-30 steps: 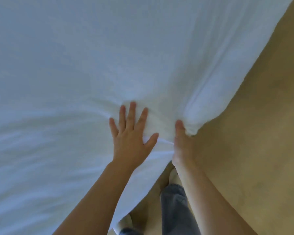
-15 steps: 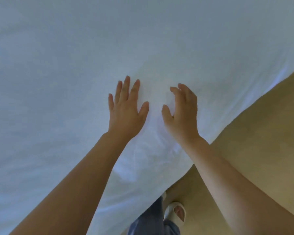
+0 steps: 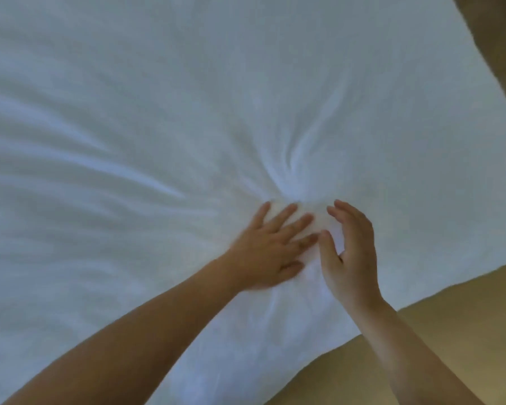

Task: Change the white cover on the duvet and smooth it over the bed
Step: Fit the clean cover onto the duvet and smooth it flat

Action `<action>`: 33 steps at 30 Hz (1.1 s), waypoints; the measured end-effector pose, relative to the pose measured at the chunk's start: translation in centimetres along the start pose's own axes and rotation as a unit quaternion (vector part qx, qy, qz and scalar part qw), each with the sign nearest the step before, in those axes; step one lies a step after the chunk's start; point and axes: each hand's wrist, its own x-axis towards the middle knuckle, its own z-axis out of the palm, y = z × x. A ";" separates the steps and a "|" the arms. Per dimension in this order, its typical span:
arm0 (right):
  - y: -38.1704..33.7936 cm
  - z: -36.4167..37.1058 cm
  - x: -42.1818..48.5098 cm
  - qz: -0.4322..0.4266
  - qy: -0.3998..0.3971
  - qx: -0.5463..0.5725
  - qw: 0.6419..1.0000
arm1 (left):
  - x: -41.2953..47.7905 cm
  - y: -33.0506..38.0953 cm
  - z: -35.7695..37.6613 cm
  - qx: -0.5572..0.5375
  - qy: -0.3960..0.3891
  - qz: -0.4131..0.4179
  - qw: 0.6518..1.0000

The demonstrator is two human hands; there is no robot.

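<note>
Near the bed's edge, the cover lies spread, creases fanning out from your grips. Your left grip presses flat, fingers spread; your right grip arches over a bunch, pinch unconfirmed. Judged soft, light, prone to bunching: take hold at the hem. Floor borders it.

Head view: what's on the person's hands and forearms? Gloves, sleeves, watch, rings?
Nothing worn shows. The left hand and right hand are bare, no gloves. The left forearm and right forearm are uncovered to the frame edge, no sleeves in view. No watch, band or ring visible; blur could hide something small.
</note>
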 end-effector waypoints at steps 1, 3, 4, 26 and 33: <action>-0.8 0.3 1.1 -0.016 -0.005 -0.014 1.000 | -0.8 -1.2 -0.6 -0.012 0.018 0.028 0.999; -3.0 1.9 4.1 -0.056 -0.023 -0.048 0.997 | -2.3 -3.8 -2.0 -0.045 0.122 -0.051 0.990; -4.1 3.1 5.6 -0.080 -0.032 -0.061 0.994 | -2.9 -5.5 -2.5 -0.058 0.181 -0.143 0.971; 25.4 -14.2 11.2 0.032 -0.075 -0.264 0.961 | 19.4 11.0 -0.5 -0.067 0.097 -0.310 0.944; 25.8 -19.7 15.4 0.044 -0.014 -0.194 0.980 | 23.5 14.5 -4.0 -0.124 0.243 -0.232 0.934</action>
